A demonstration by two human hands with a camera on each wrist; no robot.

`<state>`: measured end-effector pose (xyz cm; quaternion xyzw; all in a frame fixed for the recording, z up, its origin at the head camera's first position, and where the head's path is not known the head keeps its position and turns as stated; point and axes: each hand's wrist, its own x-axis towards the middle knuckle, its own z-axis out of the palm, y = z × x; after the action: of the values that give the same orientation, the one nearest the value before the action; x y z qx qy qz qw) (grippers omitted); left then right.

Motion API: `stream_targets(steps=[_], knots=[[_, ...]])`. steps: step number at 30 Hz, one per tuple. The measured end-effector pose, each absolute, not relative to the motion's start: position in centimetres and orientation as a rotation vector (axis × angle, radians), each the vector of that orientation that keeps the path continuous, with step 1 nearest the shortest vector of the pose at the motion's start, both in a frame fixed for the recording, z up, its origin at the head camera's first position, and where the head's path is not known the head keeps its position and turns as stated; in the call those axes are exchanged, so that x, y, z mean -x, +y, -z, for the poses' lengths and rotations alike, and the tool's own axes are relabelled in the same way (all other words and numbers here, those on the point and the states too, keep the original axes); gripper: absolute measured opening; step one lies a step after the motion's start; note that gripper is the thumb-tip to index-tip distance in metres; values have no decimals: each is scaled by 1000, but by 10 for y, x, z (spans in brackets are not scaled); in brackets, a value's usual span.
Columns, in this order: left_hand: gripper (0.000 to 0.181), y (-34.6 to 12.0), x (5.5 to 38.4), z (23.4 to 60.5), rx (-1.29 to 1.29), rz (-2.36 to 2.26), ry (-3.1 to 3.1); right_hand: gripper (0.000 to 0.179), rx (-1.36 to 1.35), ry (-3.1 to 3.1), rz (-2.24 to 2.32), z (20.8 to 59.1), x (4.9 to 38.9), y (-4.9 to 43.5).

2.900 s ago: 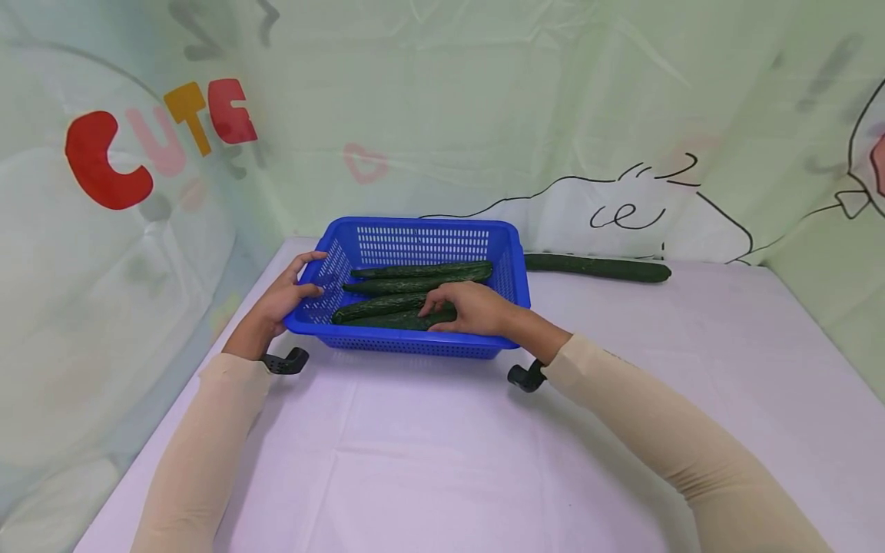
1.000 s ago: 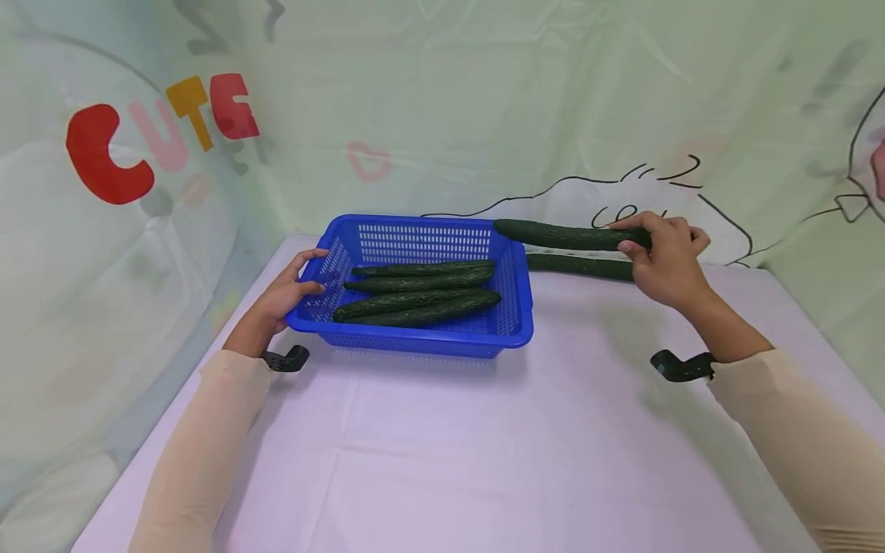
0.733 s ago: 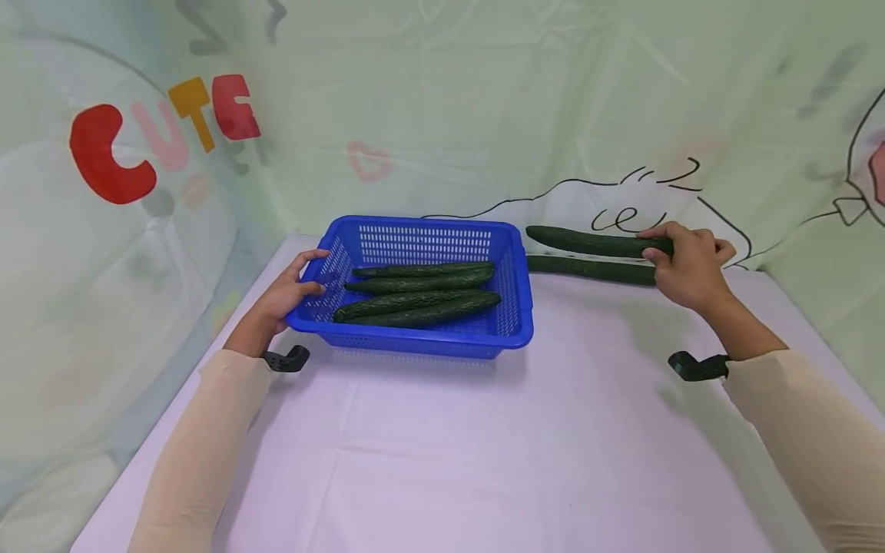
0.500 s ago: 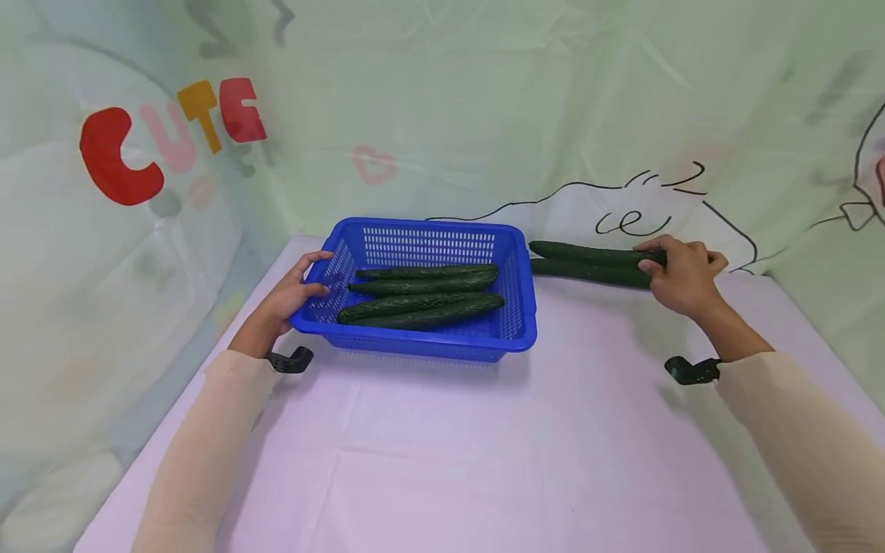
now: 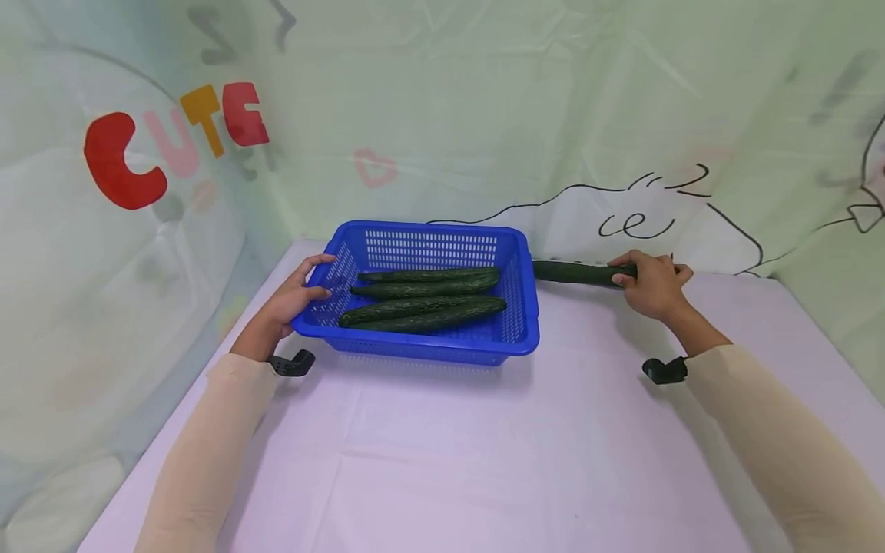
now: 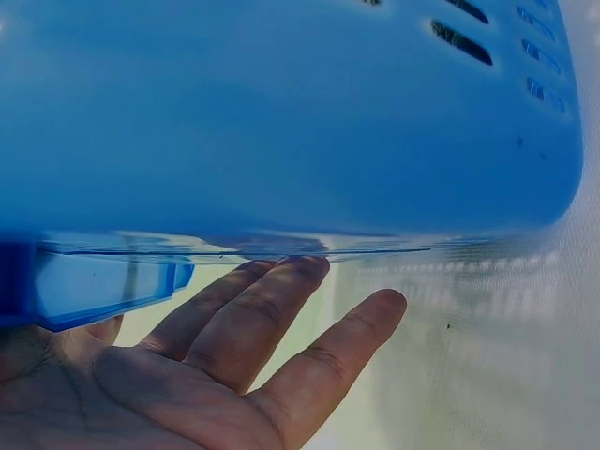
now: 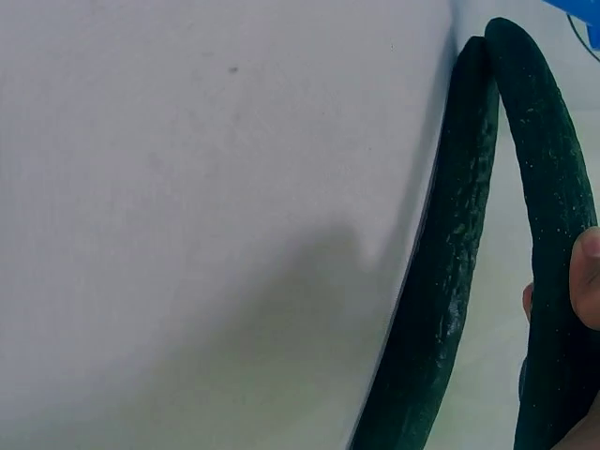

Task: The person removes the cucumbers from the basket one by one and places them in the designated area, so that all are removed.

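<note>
My left hand (image 5: 286, 301) holds the left end of the blue plastic basket (image 5: 415, 352), thumb and index finger over its rim. In the left wrist view, other fingers (image 6: 328, 361) reach beneath the blue rim, fairly straight. Several dark green cucumbers (image 5: 422, 307) lie lengthwise in the basket. At the back of the table, right of the basket, my right hand (image 5: 653, 286) grips one end of a cucumber (image 7: 539, 150), with the thumb on its near side. A second cucumber (image 7: 450, 253) lies alongside it on the cloth, their far tips close together.
A pale cloth covers the table (image 5: 442, 461). Printed curtains (image 5: 442, 115) rise straight behind the basket and along the left side. The far cucumbers lie close against the back curtain. Black wrist camera mounts (image 5: 665, 371) stick out below both hands.
My right hand has lifted a cucumber out of the basket, carried it right and lowered it beside the one at the back, then shifted slightly left. The left hand has stayed on the basket.
</note>
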<state>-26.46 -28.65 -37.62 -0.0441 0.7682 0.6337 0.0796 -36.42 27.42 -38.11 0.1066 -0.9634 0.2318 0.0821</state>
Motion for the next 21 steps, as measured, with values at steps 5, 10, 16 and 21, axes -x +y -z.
stream_targets(steps=[5, 10, 16, 21], knots=[[61, -287, 265, 376, 131, -1896, 2299, 26, -346, -2879, -702, 385, 367, 275], [60, -286, 267, 375, 124, -1901, 2291, 26, -380, -2895, -700, 387, 367, 278], [60, -286, 267, 376, 130, -1903, 2287, 28, -365, -2976, -660, 388, 367, 283], [60, -288, 267, 377, 139, -1908, 2282, 27, -361, -3008, -611, 391, 368, 283]])
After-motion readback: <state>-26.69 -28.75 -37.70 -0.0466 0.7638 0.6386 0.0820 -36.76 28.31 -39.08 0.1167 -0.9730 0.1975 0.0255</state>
